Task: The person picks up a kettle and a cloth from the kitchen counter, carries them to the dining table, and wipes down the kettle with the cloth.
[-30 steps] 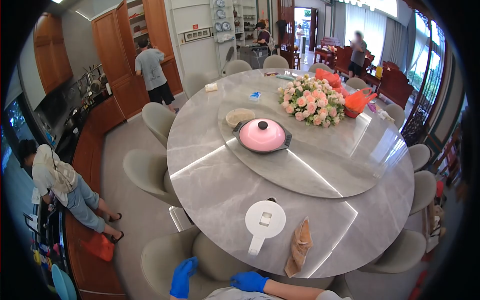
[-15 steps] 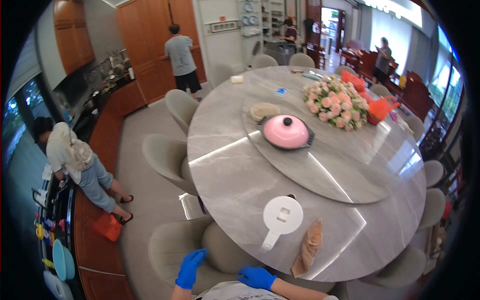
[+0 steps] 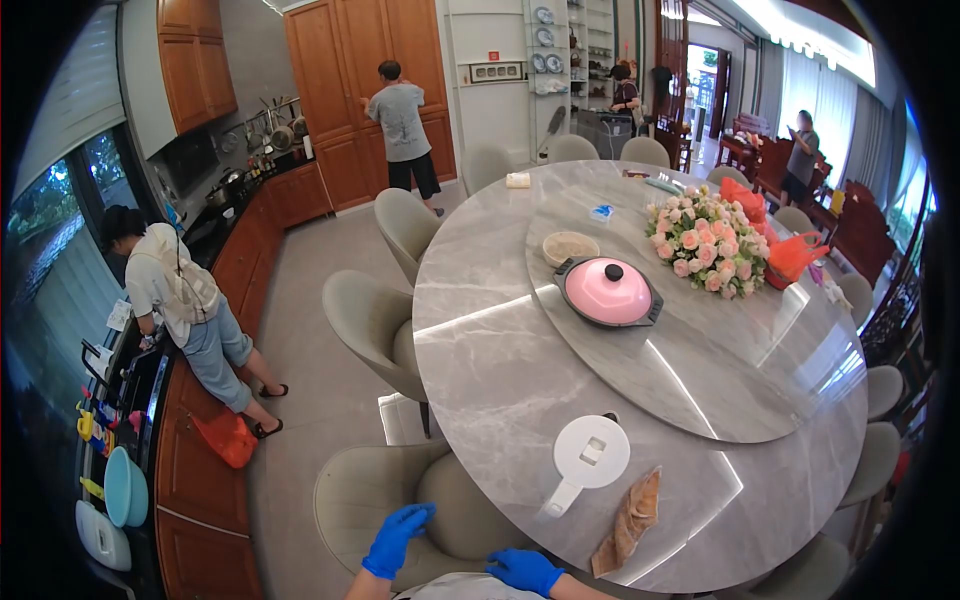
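My left hand point(image 3: 398, 540), in a blue glove, is held over the grey chair point(image 3: 350, 490) with its fingers stretched out and nothing in them. Lower down, near the table's edge, my right hand point(image 3: 525, 571), gloved the same way, hangs in front of my body with its fingers extended and holding nothing. On the round marble table point(image 3: 470, 370) closest to my hands are a white round object with a handle point(image 3: 580, 472) and a folded brown cloth point(image 3: 630, 522). Farther back, a pink-lidded pot point(image 3: 590, 300) sits on the turntable point(image 3: 700, 400).
Behind the pot stand a woven bowl point(image 3: 571, 247), a bouquet of pink roses point(image 3: 700, 245) and orange bags point(image 3: 795, 258). Chairs point(image 3: 375, 320) ring the table. One person point(image 3: 180, 280) is at the left counter, another point(image 3: 402, 130) by the wooden cabinets; two more are farther back.
The view has shifted, so the table and room appear lower and farther right. My hands keep nearly the same pose, and the objects on the table stay in place.
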{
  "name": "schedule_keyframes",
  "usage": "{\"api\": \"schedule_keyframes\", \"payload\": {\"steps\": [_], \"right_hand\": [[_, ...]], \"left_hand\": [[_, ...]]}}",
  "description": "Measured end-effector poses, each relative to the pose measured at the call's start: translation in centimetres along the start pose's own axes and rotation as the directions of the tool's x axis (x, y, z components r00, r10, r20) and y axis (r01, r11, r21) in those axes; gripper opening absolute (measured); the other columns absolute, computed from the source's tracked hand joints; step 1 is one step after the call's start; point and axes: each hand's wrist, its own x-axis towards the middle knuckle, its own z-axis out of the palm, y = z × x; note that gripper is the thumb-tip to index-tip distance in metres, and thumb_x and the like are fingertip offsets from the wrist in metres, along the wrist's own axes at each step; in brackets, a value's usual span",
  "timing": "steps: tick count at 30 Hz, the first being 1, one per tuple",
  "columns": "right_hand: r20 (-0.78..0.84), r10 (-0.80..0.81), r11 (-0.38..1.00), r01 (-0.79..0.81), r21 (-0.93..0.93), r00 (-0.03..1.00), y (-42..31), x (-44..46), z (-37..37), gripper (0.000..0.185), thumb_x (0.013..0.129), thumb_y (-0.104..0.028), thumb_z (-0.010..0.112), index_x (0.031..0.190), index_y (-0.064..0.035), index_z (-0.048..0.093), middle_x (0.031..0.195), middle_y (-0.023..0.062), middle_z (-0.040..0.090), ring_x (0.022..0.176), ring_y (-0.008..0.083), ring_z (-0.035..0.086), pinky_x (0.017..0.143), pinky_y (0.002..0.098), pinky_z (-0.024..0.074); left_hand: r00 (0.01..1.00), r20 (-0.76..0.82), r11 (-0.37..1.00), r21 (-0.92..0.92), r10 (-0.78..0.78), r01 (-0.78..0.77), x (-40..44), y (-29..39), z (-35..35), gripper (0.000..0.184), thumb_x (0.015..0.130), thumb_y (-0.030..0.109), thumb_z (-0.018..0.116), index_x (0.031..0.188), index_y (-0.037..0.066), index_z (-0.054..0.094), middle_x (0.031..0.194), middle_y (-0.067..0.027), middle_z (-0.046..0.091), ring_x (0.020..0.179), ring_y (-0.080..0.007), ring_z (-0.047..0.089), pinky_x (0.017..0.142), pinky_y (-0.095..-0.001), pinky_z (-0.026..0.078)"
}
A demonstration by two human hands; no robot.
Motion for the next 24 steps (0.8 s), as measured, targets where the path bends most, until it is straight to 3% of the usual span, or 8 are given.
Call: {"api": "schedule_keyframes", "payload": {"steps": [7, 9, 15, 19, 21, 24], "right_hand": [[0.019, 0.003, 1.000, -0.002, -0.025, 1.000, -0.23, 0.14, -0.04, 0.042, 0.089, -0.043, 0.052, 0.112, -0.0087, 0.061, 0.103, 0.0163, 0.065, 0.093, 0.0319, 0.063, 0.081, 0.0392, 0.0500], [-0.179, -0.113, 0.992, 0.120, 0.029, 0.977, -0.34, -0.11, 0.34, 0.031, 0.090, -0.033, 0.049, 0.095, -0.0085, 0.067, 0.091, 0.0192, 0.065, 0.082, 0.0388, 0.061, 0.077, 0.0463, 0.0474], [-0.105, -0.084, 0.996, 0.084, -0.006, 0.991, -0.10, -0.18, 0.41, 0.032, 0.090, -0.033, 0.050, 0.096, -0.0066, 0.066, 0.093, 0.0198, 0.064, 0.085, 0.0387, 0.060, 0.077, 0.0453, 0.0474], [-0.151, -0.120, 0.992, 0.123, 0.014, 0.981, 0.20, 0.03, 0.63, 0.031, 0.090, -0.032, 0.050, 0.095, -0.0062, 0.065, 0.093, 0.0198, 0.064, 0.085, 0.0380, 0.061, 0.076, 0.0451, 0.0478], [0.040, 0.025, 0.999, -0.023, -0.044, 0.999, 0.22, 0.42, 0.26, 0.042, 0.089, -0.043, 0.052, 0.112, -0.0087, 0.061, 0.103, 0.0160, 0.065, 0.093, 0.0321, 0.063, 0.082, 0.0395, 0.0497], [0.040, 0.013, 0.999, -0.011, -0.038, 0.999, 0.38, 0.44, 0.33, 0.043, 0.089, -0.044, 0.052, 0.112, -0.0085, 0.061, 0.103, 0.0159, 0.065, 0.093, 0.0323, 0.063, 0.082, 0.0397, 0.0496]], "left_hand": [[1.000, -0.016, 1.000, -0.021, 0.004, -0.004, -0.02, 0.12, -0.22, 0.031, 0.091, 0.028, 0.055, 0.117, 0.010, 0.062, 0.114, -0.0010, 0.063, 0.109, -0.0117, 0.055, 0.091, -0.0325, 0.039], [1.000, -0.018, 1.000, -0.026, 0.009, -0.009, -0.02, 0.10, -0.25, 0.031, 0.091, 0.028, 0.055, 0.117, 0.010, 0.062, 0.114, -0.0013, 0.063, 0.109, -0.0119, 0.055, 0.091, -0.0325, 0.039], [1.000, -0.009, 1.000, -0.016, 0.007, -0.008, -0.02, 0.11, -0.21, 0.033, 0.092, 0.029, 0.055, 0.118, 0.010, 0.061, 0.114, -0.0024, 0.063, 0.110, -0.0131, 0.055, 0.091, -0.0325, 0.039], [1.000, -0.002, 1.000, -0.013, 0.012, -0.012, -0.22, 0.42, -0.06, 0.033, 0.092, 0.029, 0.054, 0.118, 0.010, 0.061, 0.115, -0.0031, 0.062, 0.111, -0.0136, 0.054, 0.091, -0.0327, 0.039], [1.000, -0.001, 1.000, -0.013, 0.013, -0.013, -0.15, 0.28, -0.18, 0.033, 0.092, 0.029, 0.054, 0.118, 0.010, 0.061, 0.115, -0.0033, 0.062, 0.111, -0.0136, 0.054, 0.091, -0.0327, 0.039], [1.000, -0.003, 1.000, -0.013, 0.012, -0.012, -0.18, 0.28, -0.26, 0.033, 0.092, 0.029, 0.053, 0.118, 0.010, 0.061, 0.115, -0.0035, 0.062, 0.111, -0.0137, 0.054, 0.091, -0.0329, 0.039]]}}
